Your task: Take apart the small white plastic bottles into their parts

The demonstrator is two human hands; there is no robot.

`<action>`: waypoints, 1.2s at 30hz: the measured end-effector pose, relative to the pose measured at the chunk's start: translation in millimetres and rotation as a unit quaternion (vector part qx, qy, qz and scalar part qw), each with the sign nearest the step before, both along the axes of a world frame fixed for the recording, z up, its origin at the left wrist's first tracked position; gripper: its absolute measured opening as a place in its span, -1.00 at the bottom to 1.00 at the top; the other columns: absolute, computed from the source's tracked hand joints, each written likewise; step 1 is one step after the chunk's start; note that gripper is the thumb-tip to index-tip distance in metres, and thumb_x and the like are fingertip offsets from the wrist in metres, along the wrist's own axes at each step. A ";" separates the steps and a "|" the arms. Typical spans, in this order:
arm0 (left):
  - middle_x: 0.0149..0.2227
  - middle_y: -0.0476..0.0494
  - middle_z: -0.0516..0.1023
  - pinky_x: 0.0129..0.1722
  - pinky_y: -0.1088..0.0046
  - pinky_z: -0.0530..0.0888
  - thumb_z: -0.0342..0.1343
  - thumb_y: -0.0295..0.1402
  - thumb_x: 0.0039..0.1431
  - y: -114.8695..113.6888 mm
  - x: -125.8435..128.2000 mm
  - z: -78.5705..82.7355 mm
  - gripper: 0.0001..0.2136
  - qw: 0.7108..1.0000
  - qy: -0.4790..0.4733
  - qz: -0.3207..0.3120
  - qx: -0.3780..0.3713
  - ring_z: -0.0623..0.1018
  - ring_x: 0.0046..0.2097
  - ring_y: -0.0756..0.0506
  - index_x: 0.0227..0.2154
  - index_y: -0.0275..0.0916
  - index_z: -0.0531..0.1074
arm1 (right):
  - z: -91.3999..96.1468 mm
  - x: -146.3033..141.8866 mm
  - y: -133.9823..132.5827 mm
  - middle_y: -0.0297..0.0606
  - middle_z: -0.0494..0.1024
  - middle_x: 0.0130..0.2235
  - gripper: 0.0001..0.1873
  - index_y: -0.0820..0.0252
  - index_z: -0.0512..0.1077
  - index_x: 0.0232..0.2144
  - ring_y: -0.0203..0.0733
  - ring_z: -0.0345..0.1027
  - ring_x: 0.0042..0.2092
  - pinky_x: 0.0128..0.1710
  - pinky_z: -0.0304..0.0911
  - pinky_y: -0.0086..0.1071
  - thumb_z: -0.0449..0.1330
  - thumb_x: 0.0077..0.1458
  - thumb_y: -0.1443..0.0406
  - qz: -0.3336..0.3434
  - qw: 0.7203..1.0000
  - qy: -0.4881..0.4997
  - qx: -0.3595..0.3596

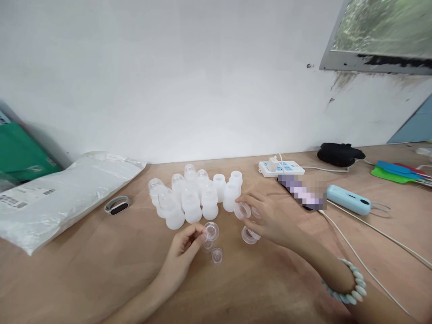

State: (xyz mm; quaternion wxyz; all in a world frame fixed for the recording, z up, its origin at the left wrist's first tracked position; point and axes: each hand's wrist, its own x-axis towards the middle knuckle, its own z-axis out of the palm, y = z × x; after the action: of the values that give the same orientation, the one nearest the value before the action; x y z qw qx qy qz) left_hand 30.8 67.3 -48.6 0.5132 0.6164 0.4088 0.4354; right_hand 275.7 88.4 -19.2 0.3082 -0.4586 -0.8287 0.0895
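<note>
Several small translucent white bottles (pixel 192 198) stand clustered on the wooden table (pixel 101 270), some topped with clear domed caps. My left hand (pixel 184 252) pinches a clear domed cap (pixel 212 231) just in front of the cluster. Two more clear caps (pixel 216 255) lie by its fingertips. My right hand (pixel 270 220), a bead bracelet on its wrist, holds a translucent ring (pixel 243 210) between its fingers next to the rightmost bottle (pixel 231 196). Another ring (pixel 249 235) lies under that hand.
A large white plastic bag (pixel 57 193) lies at the left, a dark wristband (pixel 116 205) beside it. At the right are a white power strip (pixel 281 168), a blurred phone (pixel 302 192), a light blue device (pixel 349 199), cables, a black object (pixel 339 154) and coloured tools (pixel 400 172).
</note>
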 end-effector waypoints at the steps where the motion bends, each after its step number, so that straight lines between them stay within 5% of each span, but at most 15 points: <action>1: -0.49 -0.02 0.38 -0.35 0.46 0.27 0.16 -0.08 0.18 0.2 -0.8 -1.9 -0.68 1.000 0.007 0.008 0.010 0.33 -0.39 -0.06 -0.49 -0.24 0.44 | -4.0 -1.6 0.7 -0.17 0.49 -0.15 -0.67 0.18 0.41 -0.11 -0.08 0.38 -0.15 -0.16 0.32 -0.20 0.18 0.04 0.48 0.015 0.999 -0.029 0.011; 6: -0.47 -0.02 0.38 -0.35 0.47 0.25 0.12 -0.13 0.23 1.5 -3.1 -8.5 -0.72 0.997 0.038 0.028 0.056 0.33 -0.37 -0.06 -0.46 -0.24 0.46 | -25.0 -18.7 -0.6 -0.12 0.50 -0.16 -0.75 0.23 0.41 -0.20 -0.04 0.34 -0.12 -0.14 0.30 -0.20 0.15 0.06 0.53 0.046 0.984 -0.172 0.022; 11: -0.45 -0.03 0.41 -0.34 0.46 0.25 0.11 -0.18 0.24 0.8 -2.8 -7.8 -0.74 0.998 0.041 0.020 0.052 0.35 -0.36 -0.07 -0.47 -0.23 0.45 | -23.0 -21.1 -4.6 -0.06 0.51 -0.22 -0.89 0.25 0.46 -0.34 0.08 0.31 -0.12 -0.11 0.22 -0.05 0.22 -0.01 0.43 0.027 0.975 -0.222 0.014; 17: -0.47 -0.02 0.40 -0.35 0.47 0.22 0.10 -0.25 0.24 1.9 -1.1 -7.5 -0.77 0.995 0.065 0.021 0.076 0.33 -0.39 -0.06 -0.48 -0.23 0.49 | -11.2 -27.8 -15.3 -0.12 0.53 -0.10 -0.64 0.21 0.38 -0.03 0.02 0.34 -0.07 -0.06 0.18 -0.11 0.27 0.12 0.27 0.087 0.993 -0.078 0.033; 21: -0.47 -0.03 0.37 -0.36 0.46 0.22 0.10 -0.26 0.25 1.4 0.0 -9.9 -0.77 0.994 0.068 0.005 0.088 0.31 -0.39 -0.06 -0.47 -0.23 0.51 | -15.6 -38.4 -20.2 -0.19 0.55 -0.21 -0.78 0.22 0.40 -0.06 -0.10 0.36 -0.19 -0.16 0.18 -0.22 0.14 0.28 0.26 0.137 0.984 -0.022 0.115; 26: -0.47 -0.03 0.36 -0.36 0.46 0.23 0.12 -0.26 0.25 -0.5 -0.9 -12.4 -0.79 0.992 0.085 -0.010 0.097 0.32 -0.39 -0.07 -0.42 -0.21 0.58 | -24.0 -42.8 -18.1 -0.22 0.51 -0.30 -0.83 0.19 0.47 -0.17 -0.14 0.32 -0.26 -0.24 0.15 -0.25 0.09 0.31 0.29 0.107 0.977 -0.039 0.181; 32: -0.40 0.00 0.40 -0.34 0.47 0.25 0.14 -0.26 0.24 -1.1 -6.1 -12.8 -0.86 0.987 0.038 0.112 0.110 0.34 -0.35 -0.08 -0.20 -0.13 0.53 | -33.3 -45.7 -14.6 -0.17 0.50 -0.22 -0.93 0.21 0.47 -0.28 -0.05 0.28 -0.15 -0.15 0.15 -0.16 0.19 0.18 0.40 0.027 0.991 -0.094 0.092; 36: -0.32 -0.03 0.47 -0.29 0.45 0.28 0.11 -0.27 0.25 -2.6 -7.6 -14.1 -0.87 0.986 0.035 0.121 0.106 0.38 -0.30 -0.10 -0.23 -0.14 0.52 | -39.0 -48.4 -14.0 -0.20 0.53 -0.24 -0.97 0.20 0.46 -0.32 -0.01 0.28 -0.10 -0.11 0.11 -0.12 0.22 0.14 0.40 0.030 0.986 -0.165 0.018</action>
State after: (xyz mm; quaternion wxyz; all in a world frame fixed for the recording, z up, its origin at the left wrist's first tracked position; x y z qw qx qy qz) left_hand 23.2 64.6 -62.7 0.3734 0.6282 0.4500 0.5132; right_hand 227.3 74.5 -58.1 0.1725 -0.4364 -0.8830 0.0072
